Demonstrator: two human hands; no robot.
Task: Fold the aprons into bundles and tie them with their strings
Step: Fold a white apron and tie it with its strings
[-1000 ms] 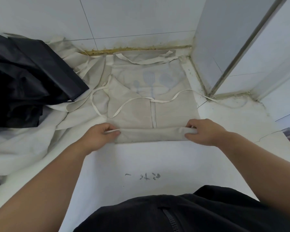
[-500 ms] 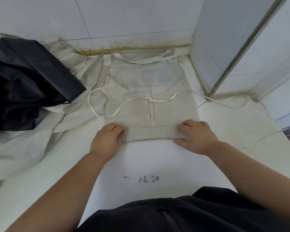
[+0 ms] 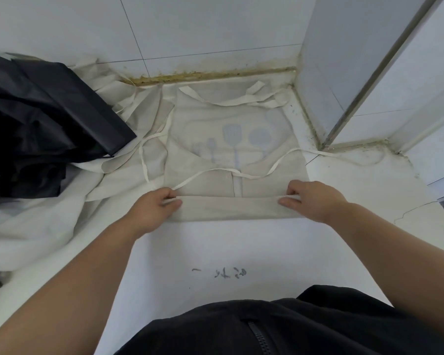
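Observation:
A beige apron [image 3: 228, 129] with a pale utensil print lies flat on the white floor, its sides folded in. Its near end is turned over into a flat folded band [image 3: 231, 207]. My left hand [image 3: 153, 210] pinches the band's left end between thumb and curled fingers. The band's right end is pinched by my right hand [image 3: 312, 201]. White apron strings [image 3: 210, 171] trail across the cloth and off to both sides; the neck strap [image 3: 231, 101] lies at the far end by the wall.
More pale aprons [image 3: 49, 208] lie heaped at the left under a black cloth [image 3: 36, 124]. A tiled wall [image 3: 190, 34] stands behind and a panel corner [image 3: 344, 98] juts in at the right. Bare white floor [image 3: 215, 252] stretches between the apron and my dark clothing.
Half a second ago both hands lay flat, pressing the folded band down. Now both pinch its ends, and the band is wider than before.

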